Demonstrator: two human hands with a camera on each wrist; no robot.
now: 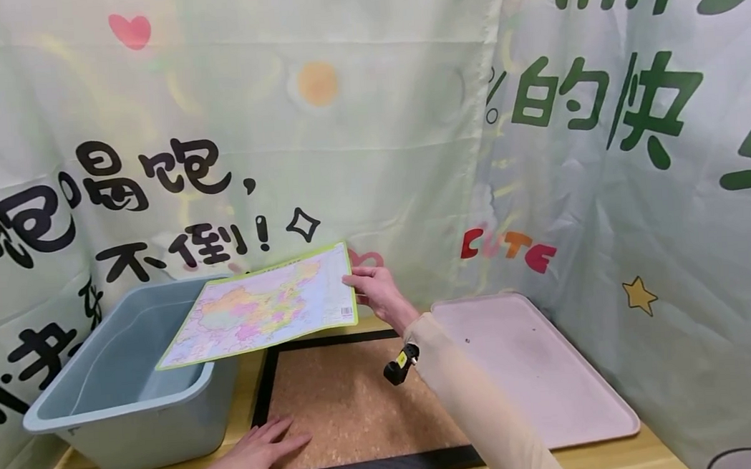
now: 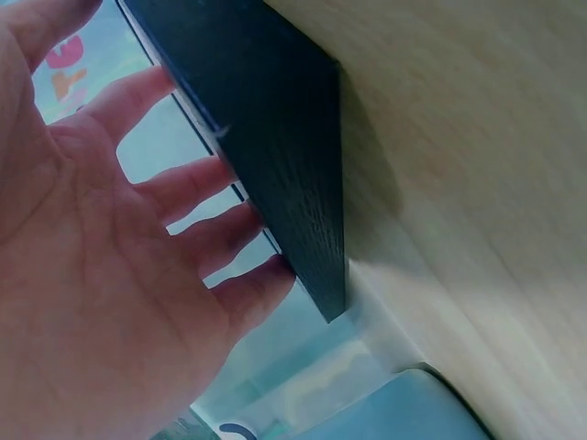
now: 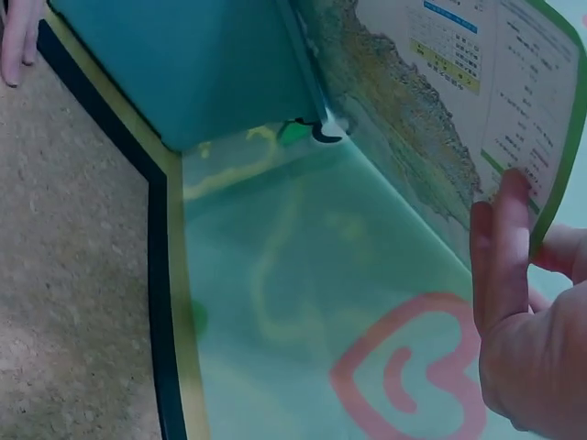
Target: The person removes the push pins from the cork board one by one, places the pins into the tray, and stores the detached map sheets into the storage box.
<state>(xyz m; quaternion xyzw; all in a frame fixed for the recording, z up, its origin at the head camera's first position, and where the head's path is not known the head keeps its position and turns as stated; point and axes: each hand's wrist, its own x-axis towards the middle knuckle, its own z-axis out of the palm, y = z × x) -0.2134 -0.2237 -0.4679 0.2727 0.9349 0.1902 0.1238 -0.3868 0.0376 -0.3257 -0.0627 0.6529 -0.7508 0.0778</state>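
My right hand pinches the right edge of a map sheet with a green border, thumb on one face and fingers on the other in the right wrist view. The sheet is held up, its left part over the rim of a blue-grey plastic bin. Below it on the table lies a cork board with a black frame. My left hand rests at the board's near left corner, fingers spread; in the left wrist view its fingertips touch the black frame.
A pale pink tray lies to the right of the cork board, partly behind my right sleeve. The wooden table shows between bin and board. Printed cloth hangs close behind and at both sides.
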